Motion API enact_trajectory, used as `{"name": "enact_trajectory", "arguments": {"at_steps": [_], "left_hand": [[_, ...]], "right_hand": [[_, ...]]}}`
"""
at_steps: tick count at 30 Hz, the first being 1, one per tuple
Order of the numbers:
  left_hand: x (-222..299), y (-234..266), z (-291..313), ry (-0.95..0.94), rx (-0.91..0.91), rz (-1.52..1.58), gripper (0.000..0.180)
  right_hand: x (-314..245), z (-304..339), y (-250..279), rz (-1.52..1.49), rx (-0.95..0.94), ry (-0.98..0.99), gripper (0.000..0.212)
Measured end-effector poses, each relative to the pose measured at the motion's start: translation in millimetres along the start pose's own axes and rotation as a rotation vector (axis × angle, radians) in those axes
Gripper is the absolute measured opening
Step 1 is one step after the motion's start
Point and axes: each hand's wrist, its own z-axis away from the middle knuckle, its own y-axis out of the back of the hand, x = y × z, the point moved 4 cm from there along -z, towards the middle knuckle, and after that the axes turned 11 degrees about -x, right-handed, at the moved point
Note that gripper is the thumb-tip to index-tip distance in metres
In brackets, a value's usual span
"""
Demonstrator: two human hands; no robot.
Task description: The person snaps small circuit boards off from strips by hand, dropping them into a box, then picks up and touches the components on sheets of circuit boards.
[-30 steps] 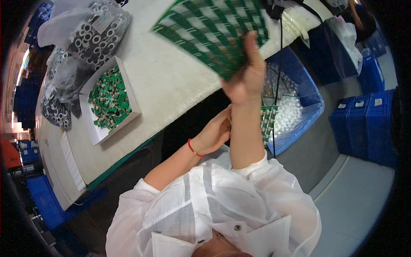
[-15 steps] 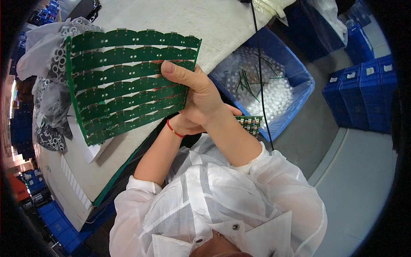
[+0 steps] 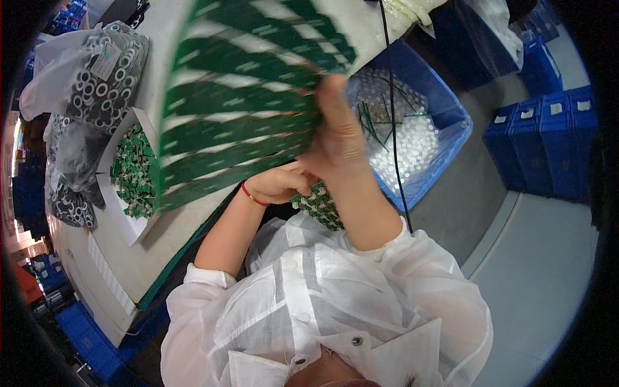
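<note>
A large green circuit board panel [image 3: 238, 109] with rows of small boards is held up over the table, blurred by motion. My right hand [image 3: 335, 135] grips its right edge. My left hand [image 3: 277, 184], with a red band on the wrist, sits just below the panel's lower right corner with the fingers curled. Whether it grips the panel is hidden. A smaller piece of green boards [image 3: 319, 206] lies under both hands, by my lap.
A white tray [image 3: 129, 219] of small green boards lies on the pale table [image 3: 161, 258] to the left. Behind it are clear bags of ring-shaped parts [image 3: 97, 84]. A blue bin [image 3: 451, 122] with white pieces stands on the right, and stacked blue crates [image 3: 541, 142] farther right.
The panel has swung from the table's left side up toward the middle and tilted. My right hand went with it. One second ago my left hand was low, away from the panel.
</note>
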Motion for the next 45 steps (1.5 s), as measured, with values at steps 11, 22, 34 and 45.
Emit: {"name": "enact_trajectory", "arguments": {"at_steps": [11,22,34,45], "left_hand": [[10.8,-23.0,-3.7,0.074,0.135,0.093,0.038],[-3.4,-26.6,-22.2,-0.163,0.364,0.437,0.046],[-26.3,-36.0,-55.9,-0.178,0.547,0.405,0.062],[-36.2,-39.7,-68.2,-0.201,0.566,0.359,0.061]], "right_hand": [[-107.2,51.6,28.6,0.149,0.093,0.265,0.054],[-142.3,151.6,9.7,1.977,0.235,0.002,0.013],[-82.8,172.2,24.4,2.257,-0.102,0.121,0.032],[-72.0,173.1,23.0,2.245,0.023,0.039,0.032]]}}
